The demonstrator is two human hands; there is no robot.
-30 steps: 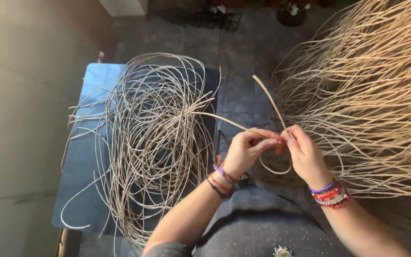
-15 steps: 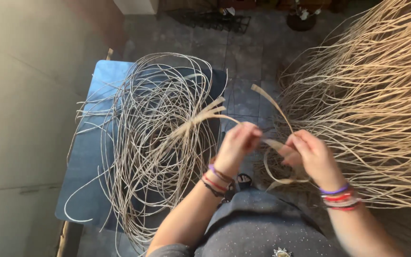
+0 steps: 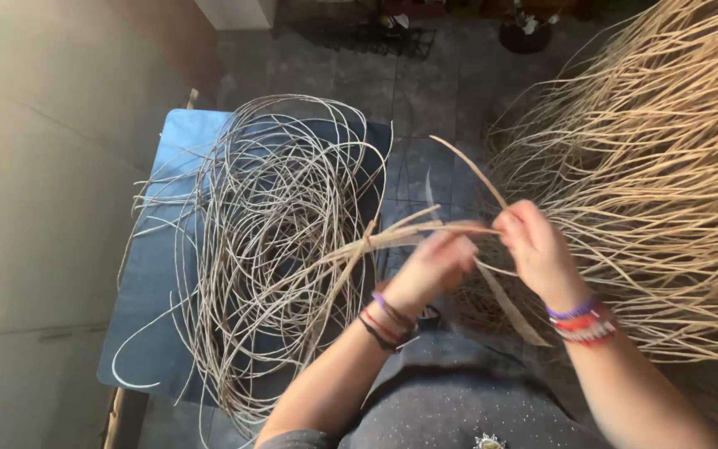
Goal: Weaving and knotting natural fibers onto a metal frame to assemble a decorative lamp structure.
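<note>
Your right hand [image 3: 539, 249] pinching a flat pale cane strip [image 3: 504, 295], your left hand [image 3: 435, 264] closed on the same strip just beside it, coiled cane [image 3: 280, 241] left of your hands on the blue desk [image 3: 159, 274], loose straw bundle [image 3: 666, 183] to their right.

**Pale straw on blue**

The strips [image 3: 425, 233] you hold are pale tan, like the loose coil of cane [image 3: 276, 241] beside them. That coil lies on a flat blue board [image 3: 168, 274]. The big bundle of fibres [image 3: 666, 175] glows golden-straw. Your left wrist carries purple, red and black bands [image 3: 388, 320]; your right wrist wears purple, red and white beaded bracelets [image 3: 583, 323]. Your lap [image 3: 450, 399] is speckled dark grey, the floor [image 3: 425, 91] dark grey tile.
</note>
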